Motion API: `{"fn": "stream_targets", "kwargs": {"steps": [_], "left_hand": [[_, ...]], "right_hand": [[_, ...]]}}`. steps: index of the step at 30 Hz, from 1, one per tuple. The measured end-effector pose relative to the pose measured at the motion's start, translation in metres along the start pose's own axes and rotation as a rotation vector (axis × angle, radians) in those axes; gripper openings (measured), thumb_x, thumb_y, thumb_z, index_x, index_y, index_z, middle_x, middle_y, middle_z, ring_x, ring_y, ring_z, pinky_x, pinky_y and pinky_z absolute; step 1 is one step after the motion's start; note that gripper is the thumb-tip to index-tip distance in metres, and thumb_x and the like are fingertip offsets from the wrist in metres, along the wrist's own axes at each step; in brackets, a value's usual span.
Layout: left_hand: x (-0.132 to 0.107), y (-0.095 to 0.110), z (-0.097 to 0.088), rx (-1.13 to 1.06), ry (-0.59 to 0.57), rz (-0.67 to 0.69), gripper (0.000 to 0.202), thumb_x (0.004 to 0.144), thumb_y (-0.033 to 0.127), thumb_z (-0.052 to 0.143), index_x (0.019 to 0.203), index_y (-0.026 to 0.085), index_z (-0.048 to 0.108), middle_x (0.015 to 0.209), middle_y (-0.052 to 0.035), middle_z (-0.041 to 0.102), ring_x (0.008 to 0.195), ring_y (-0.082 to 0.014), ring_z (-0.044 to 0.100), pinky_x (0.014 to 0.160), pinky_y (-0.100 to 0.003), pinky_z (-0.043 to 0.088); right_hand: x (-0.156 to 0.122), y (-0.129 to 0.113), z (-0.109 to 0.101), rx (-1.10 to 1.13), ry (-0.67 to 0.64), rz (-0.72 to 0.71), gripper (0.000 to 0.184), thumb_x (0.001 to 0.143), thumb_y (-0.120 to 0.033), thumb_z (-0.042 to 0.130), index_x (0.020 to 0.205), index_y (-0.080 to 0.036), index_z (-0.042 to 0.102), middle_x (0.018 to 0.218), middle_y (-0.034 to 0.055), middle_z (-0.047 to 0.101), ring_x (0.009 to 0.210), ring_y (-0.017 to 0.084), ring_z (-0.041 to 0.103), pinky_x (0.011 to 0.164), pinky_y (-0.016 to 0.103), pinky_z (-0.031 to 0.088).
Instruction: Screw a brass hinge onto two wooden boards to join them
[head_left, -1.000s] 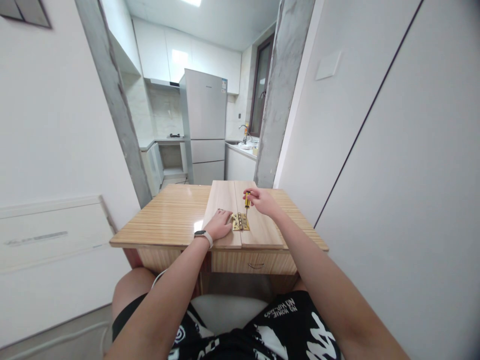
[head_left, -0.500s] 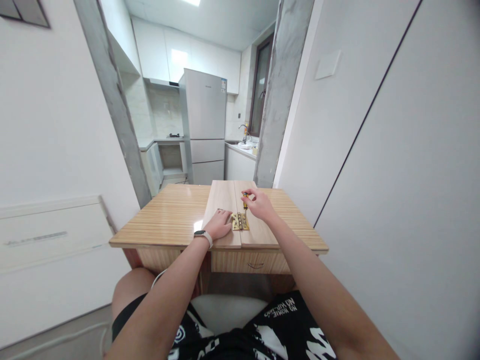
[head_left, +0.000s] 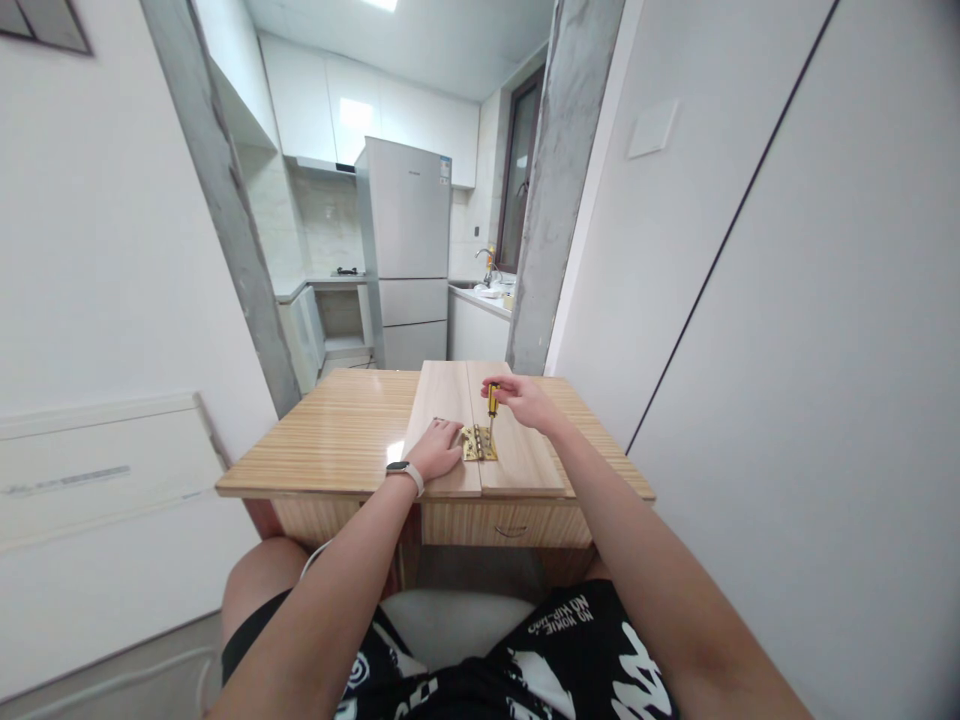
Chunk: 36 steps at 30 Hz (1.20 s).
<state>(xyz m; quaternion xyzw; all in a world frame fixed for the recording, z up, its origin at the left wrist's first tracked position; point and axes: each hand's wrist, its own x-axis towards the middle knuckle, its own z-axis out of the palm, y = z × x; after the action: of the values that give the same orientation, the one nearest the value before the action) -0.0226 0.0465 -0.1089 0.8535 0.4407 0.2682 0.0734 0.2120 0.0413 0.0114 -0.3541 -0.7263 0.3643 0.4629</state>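
Lying flat across the seam between two pale boards (head_left: 448, 400), the brass hinge (head_left: 480, 443) has its pin line running along that seam, straight away from the person, with one leaf on each board. The screwdriver (head_left: 492, 402) stands nearly upright over the right leaf, yellow-and-black handle on top and tip down at the brass. Whether the tip sits in a screw head is too small to tell. The right hand (head_left: 526, 398) comes at the handle from the right, with its fingers closed around it, so the hinge lies directly below and slightly nearer the person than those fingers. The left hand (head_left: 439, 448) is the closer of the two to the hinge. It rests palm down on the left board with fingers straight and close together, and its tips are just beside the left leaf, perhaps touching it. A watch (head_left: 405, 471) circles that wrist. The boards rest on the striped wooden table (head_left: 337, 440), towards its right side, near the white wall (head_left: 787, 350).
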Motion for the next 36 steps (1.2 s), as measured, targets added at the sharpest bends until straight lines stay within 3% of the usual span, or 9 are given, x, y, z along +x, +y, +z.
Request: {"fn": "stream_targets", "kwargs": {"steps": [7, 15, 19, 24, 31, 36], "left_hand": [[0.0, 0.002, -0.001, 0.002, 0.003, 0.002, 0.046, 0.087, 0.019, 0.054, 0.132, 0.017, 0.059, 0.132, -0.0128, 0.063, 0.126, -0.0283, 0.051, 0.115, -0.043, 0.038], [0.0, 0.003, -0.001, 0.012, 0.011, 0.01, 0.045, 0.086, 0.019, 0.054, 0.131, 0.016, 0.06, 0.13, -0.0128, 0.064, 0.124, -0.028, 0.052, 0.114, -0.043, 0.038], [0.0, 0.003, -0.001, 0.004, 0.011, 0.007, 0.045, 0.087, 0.02, 0.054, 0.131, 0.017, 0.06, 0.131, -0.012, 0.064, 0.125, -0.0278, 0.052, 0.115, -0.043, 0.038], [0.0, 0.001, 0.0, 0.004, 0.009, -0.003, 0.045, 0.087, 0.02, 0.054, 0.132, 0.017, 0.06, 0.131, -0.0127, 0.064, 0.125, -0.0282, 0.052, 0.115, -0.043, 0.038], [0.0, 0.003, -0.003, -0.001, 0.002, -0.007, 0.044, 0.088, 0.021, 0.054, 0.132, 0.018, 0.06, 0.131, -0.0123, 0.064, 0.126, -0.0289, 0.051, 0.115, -0.044, 0.038], [0.0, 0.002, -0.002, 0.003, -0.002, -0.004, 0.046, 0.087, 0.02, 0.053, 0.133, 0.017, 0.059, 0.132, -0.0123, 0.064, 0.125, -0.0286, 0.051, 0.114, -0.044, 0.038]], "right_hand": [[0.001, 0.017, 0.012, -0.018, 0.159, -0.025, 0.023, 0.084, -0.027, 0.069, 0.105, -0.019, 0.074, 0.1, 0.0081, 0.078, 0.096, 0.022, 0.076, 0.095, 0.042, 0.059], [-0.011, 0.005, 0.026, -0.428, 0.381, -0.067, 0.021, 0.086, -0.027, 0.068, 0.106, -0.022, 0.073, 0.098, 0.0068, 0.077, 0.086, 0.022, 0.074, 0.087, 0.038, 0.058], [-0.01, 0.003, 0.028, -0.41, 0.329, -0.066, 0.019, 0.086, -0.028, 0.069, 0.104, -0.023, 0.069, 0.095, 0.0048, 0.076, 0.083, 0.02, 0.072, 0.086, 0.038, 0.057], [-0.004, 0.008, 0.02, -0.005, 0.143, -0.081, 0.021, 0.087, -0.032, 0.068, 0.105, -0.021, 0.066, 0.107, 0.0082, 0.076, 0.103, 0.021, 0.073, 0.095, 0.039, 0.057], [-0.003, -0.001, 0.006, 0.039, -0.026, 0.023, 0.026, 0.089, -0.034, 0.069, 0.111, -0.022, 0.074, 0.116, 0.0093, 0.075, 0.116, 0.023, 0.07, 0.103, 0.042, 0.054], [-0.001, 0.002, 0.001, 0.076, -0.049, 0.043, 0.034, 0.083, -0.035, 0.075, 0.112, -0.018, 0.074, 0.107, 0.0107, 0.078, 0.106, 0.024, 0.072, 0.098, 0.043, 0.057]]}}
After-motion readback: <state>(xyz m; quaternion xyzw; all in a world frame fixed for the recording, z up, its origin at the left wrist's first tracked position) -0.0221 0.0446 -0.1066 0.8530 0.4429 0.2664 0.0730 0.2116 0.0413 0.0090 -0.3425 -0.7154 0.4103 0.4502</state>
